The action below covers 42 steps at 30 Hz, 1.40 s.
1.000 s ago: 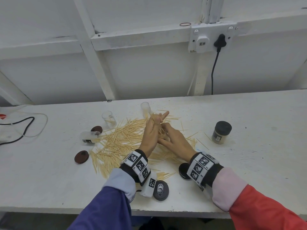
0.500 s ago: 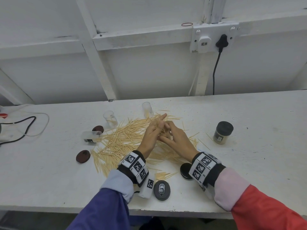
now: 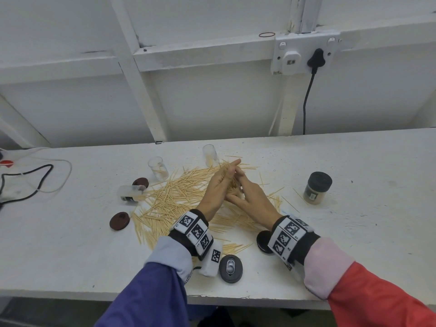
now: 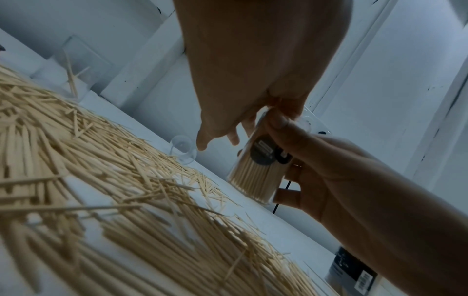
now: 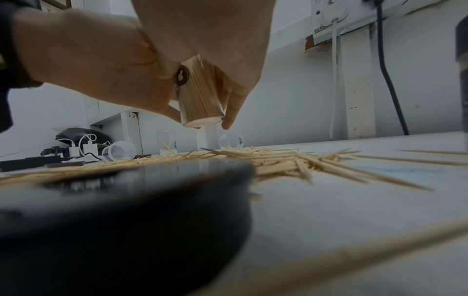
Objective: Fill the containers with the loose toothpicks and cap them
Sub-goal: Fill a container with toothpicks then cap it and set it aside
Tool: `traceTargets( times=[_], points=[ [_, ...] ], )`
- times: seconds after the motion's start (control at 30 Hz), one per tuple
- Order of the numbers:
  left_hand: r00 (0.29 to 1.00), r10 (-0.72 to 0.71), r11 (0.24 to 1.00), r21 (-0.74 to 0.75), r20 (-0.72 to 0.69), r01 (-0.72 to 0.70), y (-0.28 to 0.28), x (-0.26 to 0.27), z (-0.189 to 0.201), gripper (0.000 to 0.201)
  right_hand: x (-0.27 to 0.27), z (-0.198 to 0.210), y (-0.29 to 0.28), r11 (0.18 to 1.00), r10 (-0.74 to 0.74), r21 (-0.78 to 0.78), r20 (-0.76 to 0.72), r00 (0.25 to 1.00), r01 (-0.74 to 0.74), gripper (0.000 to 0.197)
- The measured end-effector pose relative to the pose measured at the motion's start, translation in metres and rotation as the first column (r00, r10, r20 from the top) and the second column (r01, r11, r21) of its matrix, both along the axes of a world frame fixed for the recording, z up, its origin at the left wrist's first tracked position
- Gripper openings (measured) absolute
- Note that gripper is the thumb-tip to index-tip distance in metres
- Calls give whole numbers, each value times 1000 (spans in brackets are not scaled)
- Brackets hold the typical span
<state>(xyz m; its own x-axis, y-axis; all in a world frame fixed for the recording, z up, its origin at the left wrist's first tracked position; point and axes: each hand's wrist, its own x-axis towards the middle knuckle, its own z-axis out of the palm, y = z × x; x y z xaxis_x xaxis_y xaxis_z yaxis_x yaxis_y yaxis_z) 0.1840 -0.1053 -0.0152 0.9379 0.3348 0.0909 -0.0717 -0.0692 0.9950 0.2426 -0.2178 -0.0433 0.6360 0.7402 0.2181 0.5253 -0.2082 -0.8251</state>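
Jar [image 4: 255, 176], packed with toothpicks and uncapped, sits in the right hand [image 3: 252, 199] grip above the pile [image 3: 179, 199] on the tabletop [image 3: 354, 232], left hand [image 3: 218, 187] flat-fingered at its mouth; risk: tilt spills sticks.

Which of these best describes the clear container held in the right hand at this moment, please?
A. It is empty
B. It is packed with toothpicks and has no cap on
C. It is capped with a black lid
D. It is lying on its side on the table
B: the right hand grips a clear container packed with upright toothpicks; no cap shows on it, and the left hand is over its top.
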Motion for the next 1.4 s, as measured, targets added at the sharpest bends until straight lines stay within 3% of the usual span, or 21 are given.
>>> traceTargets(
  times=[0.17,0.33,0.6,1.0,1.23,1.33,1.4],
  points=[
    [997,-47,999,-7,-63,47,3,-5,-2,26,1,3,-3,1000,-14,18,-31,999,15,51],
    [983,-77,997,-5,-165,77,4,-8,4,45,1,4,-5,1000,-16,-4,-38,999,15,36],
    [992,1,999,33,-126,3,8,-7,15,58,-2,4,-4,996,-9,-90,-27,1000,6,61],
    [989,-30,994,102,-148,45,12,-6,9,31,-1,2,-2,998,31,-52,-10,999,-32,44],
    [958,-112,984,106,-264,144,10,-12,17,54,-1,1,-2,1000,14,-23,-9,1000,-14,38],
    [960,-71,997,-4,-271,72,13,-14,14,68,1,1,-3,1000,9,-12,-25,1000,-9,46],
    [961,-54,998,-38,-270,45,16,-16,13,63,1,0,-3,1000,-1,-11,-19,1000,1,52]
  ],
)
